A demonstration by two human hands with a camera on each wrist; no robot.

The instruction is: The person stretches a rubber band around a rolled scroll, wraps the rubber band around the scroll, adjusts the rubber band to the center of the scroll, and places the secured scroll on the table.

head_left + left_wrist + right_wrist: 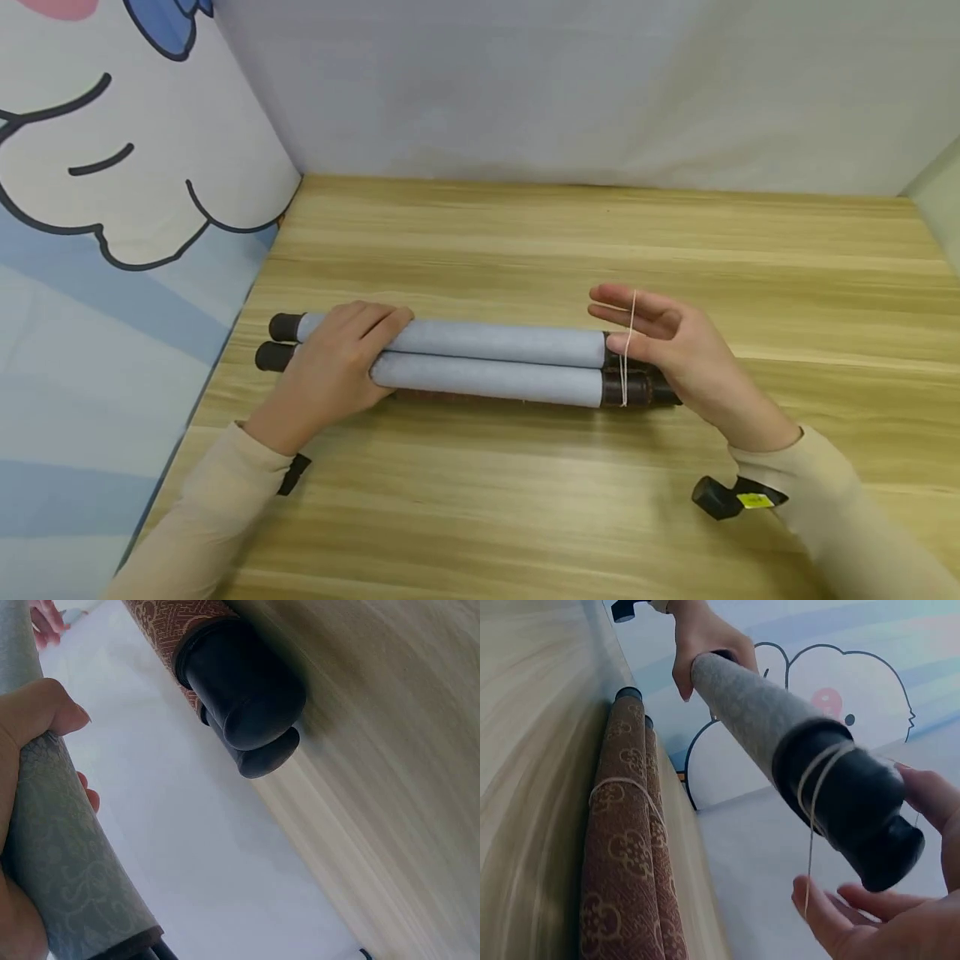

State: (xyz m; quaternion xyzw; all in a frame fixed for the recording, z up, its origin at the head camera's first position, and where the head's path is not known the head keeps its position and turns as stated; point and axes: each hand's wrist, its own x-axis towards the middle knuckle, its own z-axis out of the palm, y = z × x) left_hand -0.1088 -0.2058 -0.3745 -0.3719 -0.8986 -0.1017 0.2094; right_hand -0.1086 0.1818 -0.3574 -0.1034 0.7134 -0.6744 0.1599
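Note:
Two pale grey-blue scrolls with dark end knobs lie side by side, raised off the table. My left hand grips both near their left ends, its thumb on the near side. Around the dark right ends runs a thin pale elastic band. My right hand holds this band stretched away from the knobs, looped over its fingers. Below the grey pair, two brown patterned scrolls rest on the table, a similar cord around them. In the head view the grey pair mostly hides them.
The wood-grain table stretches around the scrolls. A pale curtain hangs along its back edge, and a cloth with a cartoon print stands at the left. Black wrist devices are strapped under both sleeves.

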